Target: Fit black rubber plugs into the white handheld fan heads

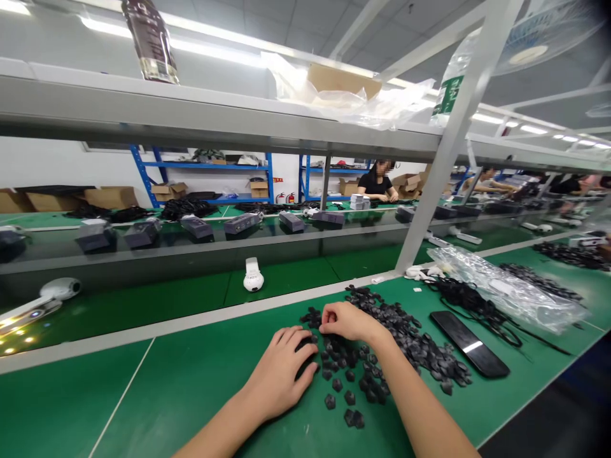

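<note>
Left hand (279,375) spread over small black pieces (351,372); right hand (348,321) pressed together, pinch unclear. We judge them light, stiff, best taken by edges.

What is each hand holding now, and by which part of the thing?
The left hand is cupped over small black parts; any hold cannot be told. The right hand touches them with its fingertips; no clear hold shows.

Matt black plastic parts (350,397) on smooth green matting (157,407), beside a crinkled clear plastic bag (501,292)
</note>
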Demonstrator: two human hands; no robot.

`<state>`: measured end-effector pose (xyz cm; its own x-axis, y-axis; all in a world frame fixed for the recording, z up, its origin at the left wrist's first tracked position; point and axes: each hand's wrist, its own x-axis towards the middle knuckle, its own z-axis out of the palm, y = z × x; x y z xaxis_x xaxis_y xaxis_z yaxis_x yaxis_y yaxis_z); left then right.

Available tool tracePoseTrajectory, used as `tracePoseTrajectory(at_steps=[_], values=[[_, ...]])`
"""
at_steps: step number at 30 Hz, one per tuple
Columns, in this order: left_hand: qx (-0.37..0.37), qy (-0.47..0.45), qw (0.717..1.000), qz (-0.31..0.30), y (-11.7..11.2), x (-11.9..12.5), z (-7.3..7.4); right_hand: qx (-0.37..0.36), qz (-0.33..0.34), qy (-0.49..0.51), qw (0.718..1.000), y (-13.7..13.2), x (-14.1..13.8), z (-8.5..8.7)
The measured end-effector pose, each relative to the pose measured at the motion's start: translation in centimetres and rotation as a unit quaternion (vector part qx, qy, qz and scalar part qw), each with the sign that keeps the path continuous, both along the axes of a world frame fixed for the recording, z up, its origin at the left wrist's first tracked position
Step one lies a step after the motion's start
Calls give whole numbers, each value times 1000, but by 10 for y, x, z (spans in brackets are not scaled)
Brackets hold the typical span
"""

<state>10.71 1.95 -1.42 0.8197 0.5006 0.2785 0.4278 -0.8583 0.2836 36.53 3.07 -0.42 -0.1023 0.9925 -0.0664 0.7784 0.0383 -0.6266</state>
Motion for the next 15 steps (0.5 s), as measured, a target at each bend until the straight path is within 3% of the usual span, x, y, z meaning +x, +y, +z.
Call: tracePoseTrajectory(at_steps=[9, 15], values=[[-6, 63, 998, -13, 3, -2, -5, 16, -31, -3, 999, 0, 4, 3], [-21, 30, 999, 13, 3, -5, -3, 95, -86, -4, 992, 6, 37, 35]])
